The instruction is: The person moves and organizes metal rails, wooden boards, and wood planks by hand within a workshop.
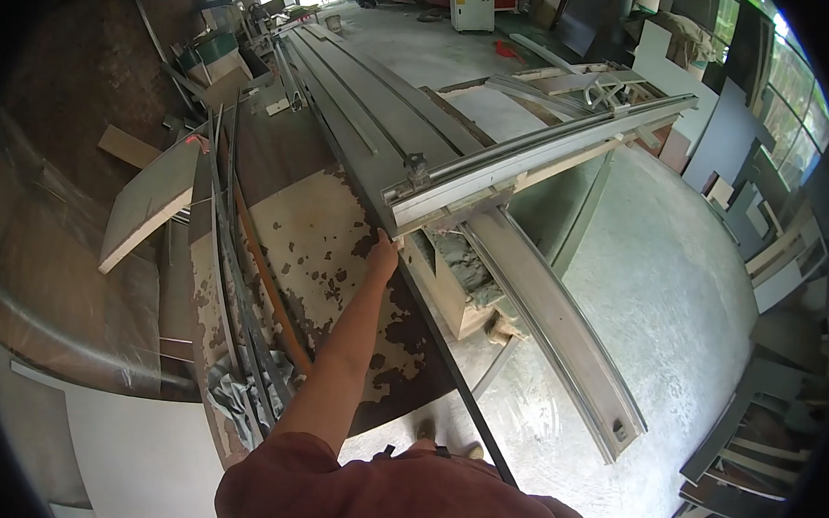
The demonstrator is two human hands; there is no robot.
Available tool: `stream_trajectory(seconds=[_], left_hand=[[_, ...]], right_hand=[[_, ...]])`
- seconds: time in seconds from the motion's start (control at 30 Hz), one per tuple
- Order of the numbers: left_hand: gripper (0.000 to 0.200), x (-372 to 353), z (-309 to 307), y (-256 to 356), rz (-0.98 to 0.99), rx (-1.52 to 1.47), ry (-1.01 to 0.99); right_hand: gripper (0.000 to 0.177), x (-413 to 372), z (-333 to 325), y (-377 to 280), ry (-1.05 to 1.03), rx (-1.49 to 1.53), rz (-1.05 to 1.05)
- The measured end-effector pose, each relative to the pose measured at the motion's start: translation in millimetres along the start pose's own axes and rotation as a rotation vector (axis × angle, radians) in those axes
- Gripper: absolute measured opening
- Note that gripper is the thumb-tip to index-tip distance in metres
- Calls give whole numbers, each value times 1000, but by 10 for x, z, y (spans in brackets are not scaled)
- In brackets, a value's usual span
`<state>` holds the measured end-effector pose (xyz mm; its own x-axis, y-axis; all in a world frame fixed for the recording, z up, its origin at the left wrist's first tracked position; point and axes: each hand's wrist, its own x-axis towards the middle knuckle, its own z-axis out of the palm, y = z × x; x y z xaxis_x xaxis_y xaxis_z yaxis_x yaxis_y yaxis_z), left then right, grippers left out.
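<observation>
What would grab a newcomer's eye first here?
Probably the long silver rail lying crosswise over the grooved grey table. Next, the left hand beside the rail's near end, and the peeling cream surface left of that hand.

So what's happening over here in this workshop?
A person in a dark red top is reaching out with their left hand to the near end of a long metal rail lying across a worktable. Whether they grip it is unclear. The right hand is out of view. Long thin strips lie to the left.
</observation>
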<state>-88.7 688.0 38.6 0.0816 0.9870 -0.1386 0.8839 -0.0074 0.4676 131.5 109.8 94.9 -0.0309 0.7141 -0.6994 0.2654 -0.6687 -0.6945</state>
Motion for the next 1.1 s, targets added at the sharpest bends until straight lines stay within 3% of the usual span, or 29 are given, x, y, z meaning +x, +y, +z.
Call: stream_trajectory(seconds=[0.2,0.23,0.3,0.33,0.4,0.43,0.5,0.53,0.67,0.73,0.83,0.97,1.03,1.1], left_hand=[[59,96,-193,80,-1,17,-43],[61,84,-257,125,-40,-43,-98],[60,286,-122,-11,-1,14,-25],[58,356,-73,-74,33,79,52],[59,422,-91,-89,26,77,41],[59,447,-100,-96,21,77,37],[61,590,85,-244,39,73,141],[62,625,163,-310,64,68,248],[65,-273,-317,89,-36,-215,209],[67,-686,-312,75,-12,-529,65],[68,-1161,94,-147,96,-248,183],[68,-1663,134,26,138,-264,90],[67,-1810,164,135,158,-229,94],[68,-1814,82,318,93,-170,-32]], right_hand=[[20,227,-4,58,-164,-150,86],[20,60,3,-323,-158,-152,92],[17,-309,68,-986,189,139,-312],[17,-284,76,-985,190,136,-308],[24,-155,111,-889,105,330,-101],[24,4,118,-704,102,327,-96],[38,318,122,-277,-39,-93,134],[38,312,115,-284,-44,-96,137],[49,293,164,-278,-18,-69,111],[50,317,224,-196,13,-120,119],[49,371,245,-5,-23,-30,127],[42,310,230,-169,-22,73,66],[37,275,178,-399,-59,-23,166],[30,285,152,-493,-60,-84,126]])
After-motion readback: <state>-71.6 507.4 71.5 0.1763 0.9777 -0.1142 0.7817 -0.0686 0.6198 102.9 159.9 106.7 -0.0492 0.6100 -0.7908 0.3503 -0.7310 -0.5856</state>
